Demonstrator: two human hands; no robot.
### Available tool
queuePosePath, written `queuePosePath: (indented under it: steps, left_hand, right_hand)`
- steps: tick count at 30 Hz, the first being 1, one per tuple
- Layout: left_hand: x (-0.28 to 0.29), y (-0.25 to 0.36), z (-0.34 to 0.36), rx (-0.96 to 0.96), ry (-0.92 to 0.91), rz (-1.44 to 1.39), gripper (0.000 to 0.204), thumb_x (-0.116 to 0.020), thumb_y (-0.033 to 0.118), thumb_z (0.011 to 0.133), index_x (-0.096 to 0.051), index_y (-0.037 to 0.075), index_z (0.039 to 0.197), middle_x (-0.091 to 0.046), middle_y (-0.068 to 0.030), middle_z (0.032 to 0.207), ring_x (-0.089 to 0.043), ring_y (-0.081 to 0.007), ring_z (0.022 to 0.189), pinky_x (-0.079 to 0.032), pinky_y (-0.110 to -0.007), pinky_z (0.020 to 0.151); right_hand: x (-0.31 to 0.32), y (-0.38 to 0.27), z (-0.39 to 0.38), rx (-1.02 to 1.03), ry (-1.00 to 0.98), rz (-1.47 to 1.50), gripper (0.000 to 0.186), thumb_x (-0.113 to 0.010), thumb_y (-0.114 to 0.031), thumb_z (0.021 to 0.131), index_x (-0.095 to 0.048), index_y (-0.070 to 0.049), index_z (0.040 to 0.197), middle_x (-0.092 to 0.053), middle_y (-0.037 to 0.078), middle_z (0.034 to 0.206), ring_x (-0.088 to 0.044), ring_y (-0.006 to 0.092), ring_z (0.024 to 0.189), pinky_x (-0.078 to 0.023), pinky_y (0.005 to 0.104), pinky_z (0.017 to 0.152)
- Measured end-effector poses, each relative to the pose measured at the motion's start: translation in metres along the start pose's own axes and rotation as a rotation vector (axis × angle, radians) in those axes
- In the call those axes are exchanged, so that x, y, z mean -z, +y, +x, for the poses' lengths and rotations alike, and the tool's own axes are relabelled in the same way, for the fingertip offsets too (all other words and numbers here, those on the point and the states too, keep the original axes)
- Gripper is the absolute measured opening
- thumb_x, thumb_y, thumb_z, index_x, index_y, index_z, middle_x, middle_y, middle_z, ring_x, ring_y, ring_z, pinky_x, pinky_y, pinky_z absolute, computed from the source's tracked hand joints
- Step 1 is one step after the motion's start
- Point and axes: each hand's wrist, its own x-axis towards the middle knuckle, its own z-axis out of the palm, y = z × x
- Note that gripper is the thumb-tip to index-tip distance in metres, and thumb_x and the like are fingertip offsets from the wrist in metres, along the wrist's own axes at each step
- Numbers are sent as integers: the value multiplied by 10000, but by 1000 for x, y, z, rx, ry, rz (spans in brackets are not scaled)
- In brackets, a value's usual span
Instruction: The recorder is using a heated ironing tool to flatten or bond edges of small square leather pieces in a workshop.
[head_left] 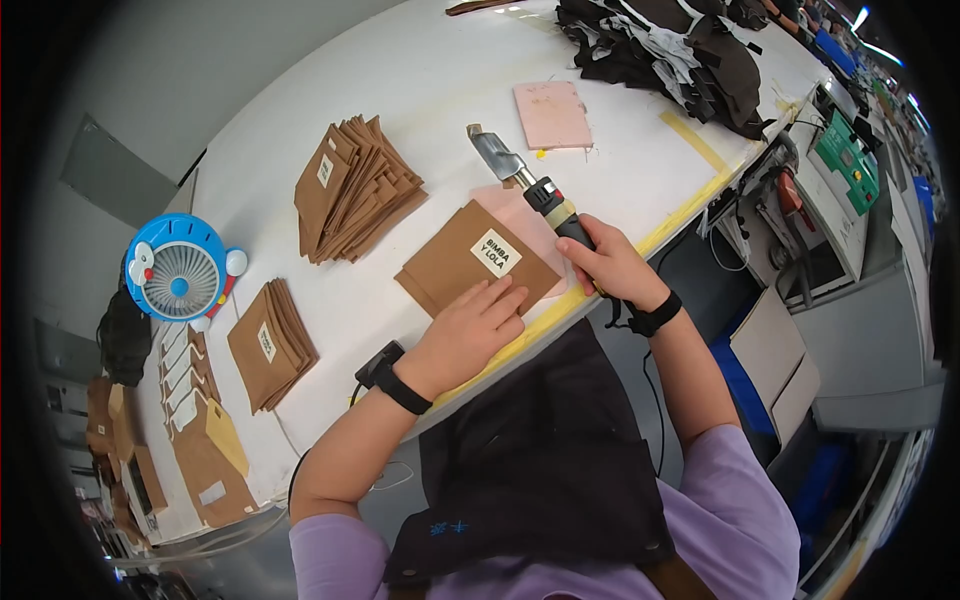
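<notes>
One blue fan (178, 270) is standing at the far left; if it is running, which cannot be told, loose pieces could be getting shifted by its air. Beside it, a small brown stack (272, 352) is lying, and farther back a large brown stack (358, 190) is being left splayed, so toppling could be caused by a knock. The left hand (467, 330) is being laid flat, nothing being gripped, on a labelled brown piece (447, 262) near the table's front edge, partly over a pink sheet (525, 225). As it is only being pressed, skewing could be caused by uneven pressure. The hand tool (540, 192) is being gripped in the closed right hand (605, 262), its metal head being pointed beyond the piece. If heat is being carried there, which cannot be seen, scorched label or fingertips could be resulting from careless lowering.
</notes>
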Motion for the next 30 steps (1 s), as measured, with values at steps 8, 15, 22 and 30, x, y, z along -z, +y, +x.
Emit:
queuePosePath:
  steps: [8, 15, 22, 30]
  left_hand:
    - [1, 13, 7, 302, 131, -177, 316, -736, 168, 886, -635, 20, 1146, -590, -175, 1373, -520, -366, 1334, -455, -445, 1100]
    - [-4, 6, 8, 270, 77, -99, 345, -734, 172, 878, -638, 21, 1173, -610, -148, 1345, -543, -355, 1295, -479, -436, 1070]
    - [-3, 5, 13, 252, 116, -113, 358, -747, 164, 852, -652, 25, 1168, -634, -129, 1284, -571, -327, 1243, -496, -424, 1034]
    - [-4, 5, 9, 261, 120, -119, 393, -749, 169, 851, -655, 22, 1203, -638, -117, 1256, -573, -318, 1214, -494, -425, 1029]
  right_hand:
    - [12, -20, -80, -14, -12, -491, 372, -676, -343, 974, -574, 6, 1051, -612, 168, 664, -647, 321, 587, -506, 405, 572]
    - [3, -14, -118, 3, -26, -862, 395, -629, -368, 996, -505, 3, 1044, -642, 234, 718, -649, 447, 713, -514, 529, 644]
    - [-13, -18, -46, 195, 56, -1041, 354, -618, -328, 994, -503, 7, 1001, -657, 210, 697, -668, 431, 682, -532, 503, 606]
    - [-8, -35, -79, 45, -52, -1104, 368, -609, -329, 1001, -485, 17, 1018, -656, 190, 678, -671, 414, 641, -536, 500, 578]
